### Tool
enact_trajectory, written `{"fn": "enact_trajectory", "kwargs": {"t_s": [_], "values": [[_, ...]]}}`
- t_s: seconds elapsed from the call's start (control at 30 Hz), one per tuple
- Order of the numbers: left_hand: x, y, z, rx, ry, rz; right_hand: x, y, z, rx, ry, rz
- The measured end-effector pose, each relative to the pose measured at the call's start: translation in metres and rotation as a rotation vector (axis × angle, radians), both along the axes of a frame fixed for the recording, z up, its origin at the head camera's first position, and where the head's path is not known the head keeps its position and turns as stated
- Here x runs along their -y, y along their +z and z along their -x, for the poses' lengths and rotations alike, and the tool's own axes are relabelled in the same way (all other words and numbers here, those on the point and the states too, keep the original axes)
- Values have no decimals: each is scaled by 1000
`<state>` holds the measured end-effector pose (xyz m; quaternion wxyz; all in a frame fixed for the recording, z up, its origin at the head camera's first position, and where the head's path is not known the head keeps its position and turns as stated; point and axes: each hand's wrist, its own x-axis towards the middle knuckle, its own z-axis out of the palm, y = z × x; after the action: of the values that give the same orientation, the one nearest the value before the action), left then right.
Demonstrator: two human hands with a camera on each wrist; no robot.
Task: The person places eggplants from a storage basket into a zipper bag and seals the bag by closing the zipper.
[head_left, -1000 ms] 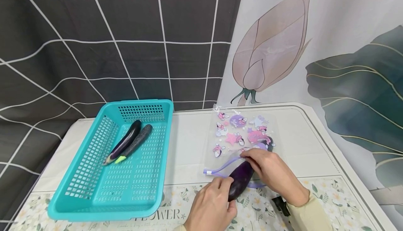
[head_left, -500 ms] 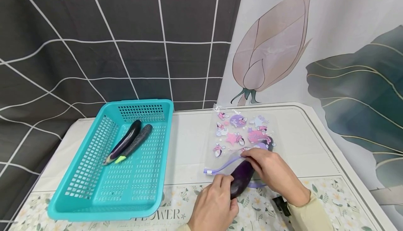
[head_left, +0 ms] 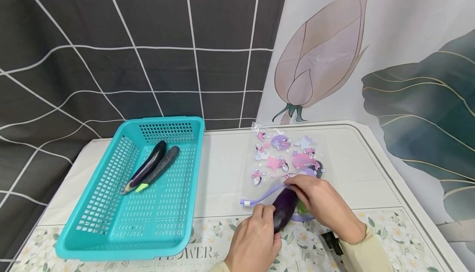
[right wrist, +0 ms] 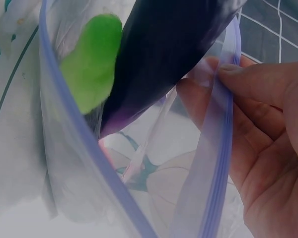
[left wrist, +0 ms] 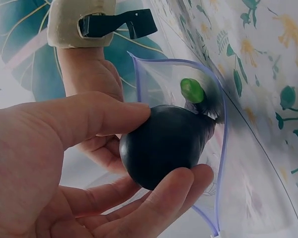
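Note:
My left hand grips the rounded end of a dark purple eggplant, thumb on top and fingers beneath in the left wrist view. The eggplant's far end points into the mouth of a clear zip bag with pink and purple cartoon prints. My right hand pinches the bag's purple zip edge between thumb and fingers, and the mouth gapes. Inside the bag, beside the eggplant, lies a dark cucumber with a bright green end; most of it is hidden.
A turquoise plastic basket stands to the left, holding another eggplant and a dark cucumber with a light green tip. The white table has a flower-print cloth along its front. A checked dark curtain hangs behind.
The left hand has moved slightly forward and to the right, taking the eggplant a little deeper into the bag's mouth. The cucumber's green end now shows beside it. The right hand stays put.

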<state>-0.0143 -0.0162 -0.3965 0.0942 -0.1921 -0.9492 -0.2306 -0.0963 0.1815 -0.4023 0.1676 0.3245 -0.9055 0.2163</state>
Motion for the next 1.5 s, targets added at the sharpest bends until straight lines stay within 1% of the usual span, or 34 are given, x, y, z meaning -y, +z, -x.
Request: {"fn": "enact_trajectory", "kwargs": {"t_s": [0.3, 0.5, 1.03, 1.5], "values": [[-4, 0, 4, 31, 6, 15, 0, 2, -1, 0, -10, 2], [-5, 0, 4, 45, 13, 25, 1, 3, -1, -20, 0, 9], [-11, -2, 7, 21, 6, 22, 0, 4, -2, -21, 2, 13], [-15, -7, 11, -2, -2, -11, 0, 5, -2, -27, 0, 5]]}}
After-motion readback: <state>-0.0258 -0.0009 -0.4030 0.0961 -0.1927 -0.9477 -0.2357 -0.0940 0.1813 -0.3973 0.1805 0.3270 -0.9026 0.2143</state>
